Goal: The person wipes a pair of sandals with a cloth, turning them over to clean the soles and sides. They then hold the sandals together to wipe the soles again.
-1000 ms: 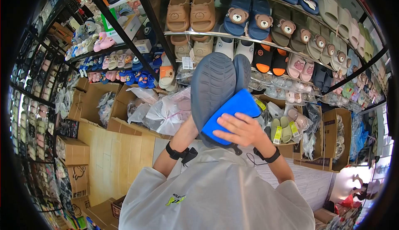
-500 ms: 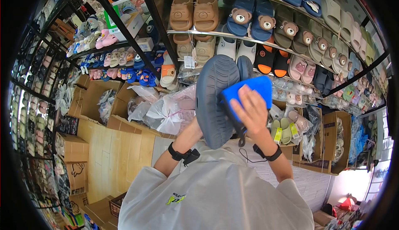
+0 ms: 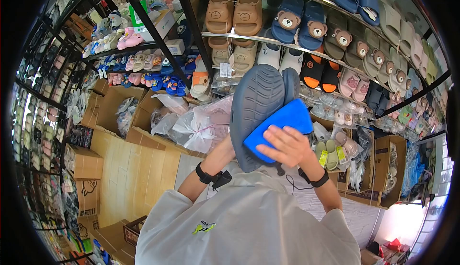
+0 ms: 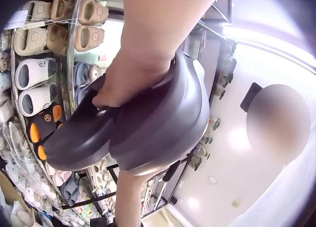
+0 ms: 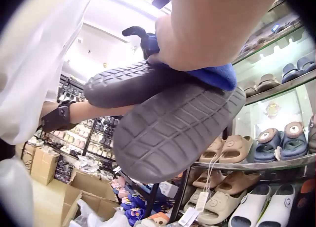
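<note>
My left hand (image 4: 133,81) grips a pair of dark grey slip-on shoes (image 4: 158,121) by their openings in the left wrist view. In the head view the nearer shoe (image 3: 256,107) hides that hand, its ridged sole facing me. Beside it shows part of the other shoe (image 3: 291,85). Against the nearer sole lies a bright blue pad (image 3: 294,114) with a soft-looking surface, held by my right hand (image 3: 286,145) with the fingers spread over it. A black strap (image 5: 134,32) hangs off the pad in the right wrist view.
Shelves (image 3: 268,39) of slippers and clogs rise ahead. Below them stand open cardboard boxes (image 3: 115,111) with bagged shoes (image 3: 201,126). Another box (image 3: 390,164) is at the right, and a wooden floor (image 3: 134,169) lies at the left.
The right hand drew the blue pad up and right off the sole, then brought it back down onto it. The shoes have shifted slightly right in the head view.
</note>
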Motion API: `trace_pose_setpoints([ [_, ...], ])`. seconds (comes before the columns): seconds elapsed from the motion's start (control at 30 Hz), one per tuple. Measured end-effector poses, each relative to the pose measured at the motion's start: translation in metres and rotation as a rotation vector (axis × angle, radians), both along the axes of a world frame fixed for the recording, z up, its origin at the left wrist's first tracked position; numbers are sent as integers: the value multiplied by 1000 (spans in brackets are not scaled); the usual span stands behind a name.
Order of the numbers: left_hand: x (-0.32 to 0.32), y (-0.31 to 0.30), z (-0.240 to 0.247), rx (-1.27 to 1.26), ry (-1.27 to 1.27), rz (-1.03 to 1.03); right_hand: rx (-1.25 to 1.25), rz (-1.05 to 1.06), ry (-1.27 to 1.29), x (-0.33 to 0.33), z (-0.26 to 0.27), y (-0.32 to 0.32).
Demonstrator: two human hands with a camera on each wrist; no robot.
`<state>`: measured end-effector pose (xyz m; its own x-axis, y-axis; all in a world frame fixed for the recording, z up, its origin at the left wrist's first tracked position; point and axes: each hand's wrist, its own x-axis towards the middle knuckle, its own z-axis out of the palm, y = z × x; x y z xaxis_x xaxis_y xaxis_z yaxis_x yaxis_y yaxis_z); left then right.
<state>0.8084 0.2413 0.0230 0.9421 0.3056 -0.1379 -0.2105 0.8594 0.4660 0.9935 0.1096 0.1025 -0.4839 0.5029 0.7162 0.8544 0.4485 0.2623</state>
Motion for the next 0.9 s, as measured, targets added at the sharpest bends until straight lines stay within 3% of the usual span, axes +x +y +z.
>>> trace_pose_setpoints([
  [0.17,21,3,20,123,-37,14,143,-232,70,32,8,9],
  [0.27,28,2,32,152,-53,9,108,-354,312,25,23,13],
  [0.37,41,5,7,-39,-214,-50,119,-286,485,6,12,21],
  [0.47,36,16,-25,-171,-338,-140,23,-162,462,-20,-4,13],
  [0.53,19,7,-4,62,211,22,-31,-66,400,-34,-16,7],
  [0.57,13,4,0,84,358,48,-40,-20,346,-40,-20,4],
  [0.7,17,1,9,40,131,57,-66,127,186,-48,-30,-5],
  [0.9,18,0,4,13,92,60,-83,197,33,-23,-28,-5],
])
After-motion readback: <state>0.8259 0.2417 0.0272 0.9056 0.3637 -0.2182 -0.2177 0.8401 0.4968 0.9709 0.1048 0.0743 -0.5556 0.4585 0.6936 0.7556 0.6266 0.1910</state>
